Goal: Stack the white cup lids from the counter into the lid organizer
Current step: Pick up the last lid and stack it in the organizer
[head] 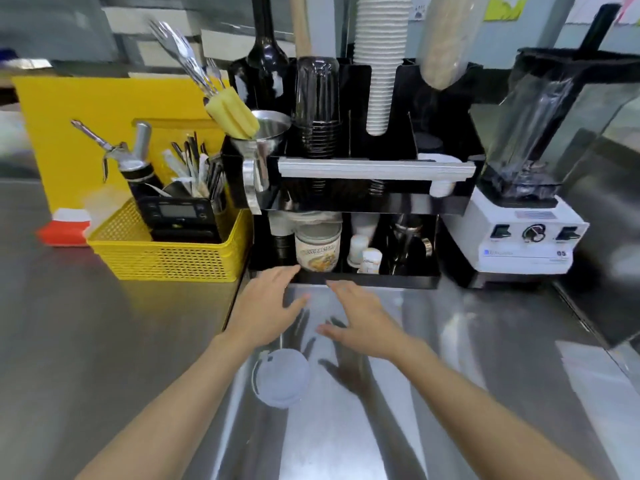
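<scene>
One white cup lid [281,377] lies flat on the steel counter [450,393], just below my left wrist. My left hand [268,308] hovers above the counter with fingers spread and holds nothing. My right hand [360,320] is beside it, also spread and empty, fingertips pointing at the front of the black lid organizer [349,195]. White lids [441,178] sit in the organizer's right upper compartment, behind a silver bar. Stacks of black cups [317,109] and white cups [379,64] stand in its upper slots.
A yellow basket [166,258] with a scale and tools stands at the left, in front of a yellow board. A white blender [526,233] is at the right. The organizer's lower shelf holds a printed cup [317,249] and small bottles.
</scene>
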Available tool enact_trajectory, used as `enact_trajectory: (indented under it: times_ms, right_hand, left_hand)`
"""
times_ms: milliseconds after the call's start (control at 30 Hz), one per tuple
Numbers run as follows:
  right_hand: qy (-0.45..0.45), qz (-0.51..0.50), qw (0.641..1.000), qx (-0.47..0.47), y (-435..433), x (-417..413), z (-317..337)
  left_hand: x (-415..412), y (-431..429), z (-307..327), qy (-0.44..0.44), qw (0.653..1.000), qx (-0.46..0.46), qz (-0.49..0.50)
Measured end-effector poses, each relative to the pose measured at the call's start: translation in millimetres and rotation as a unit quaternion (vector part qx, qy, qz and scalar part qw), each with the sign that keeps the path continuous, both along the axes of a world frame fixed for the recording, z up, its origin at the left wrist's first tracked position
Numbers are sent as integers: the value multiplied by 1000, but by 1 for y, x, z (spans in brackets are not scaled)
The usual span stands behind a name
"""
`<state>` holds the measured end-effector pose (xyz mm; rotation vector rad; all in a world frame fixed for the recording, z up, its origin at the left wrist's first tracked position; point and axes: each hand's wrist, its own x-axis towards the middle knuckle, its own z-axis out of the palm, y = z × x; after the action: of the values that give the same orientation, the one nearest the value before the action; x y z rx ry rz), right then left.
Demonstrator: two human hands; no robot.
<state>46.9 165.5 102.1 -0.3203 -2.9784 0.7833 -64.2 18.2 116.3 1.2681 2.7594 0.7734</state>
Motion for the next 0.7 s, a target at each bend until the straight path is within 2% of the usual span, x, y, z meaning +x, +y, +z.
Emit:
enact_trajectory:
  times_ms: [167, 267, 433, 600, 700]
  right_hand:
    - [-92, -7, 995, -43, -57, 9, -48]
    - [-105, 0, 994, -37, -82, 10, -59]
    - [-66, -38, 996, -40, -101, 9, -73]
    - [-47, -70, 996, -41, -105, 14, -85]
    - [-6, -79, 994, -74, -101, 19, -72]
  left_hand:
    - [22, -43, -41, -84, 996, -31, 23]
    - [30, -62, -64, -143, 988, -54, 31]
    - [36, -83, -93, -197, 978, -74, 7]
    - [43, -90, -101, -234, 972, -18, 0]
    - [44, -83, -87, -235, 971, 30, -6]
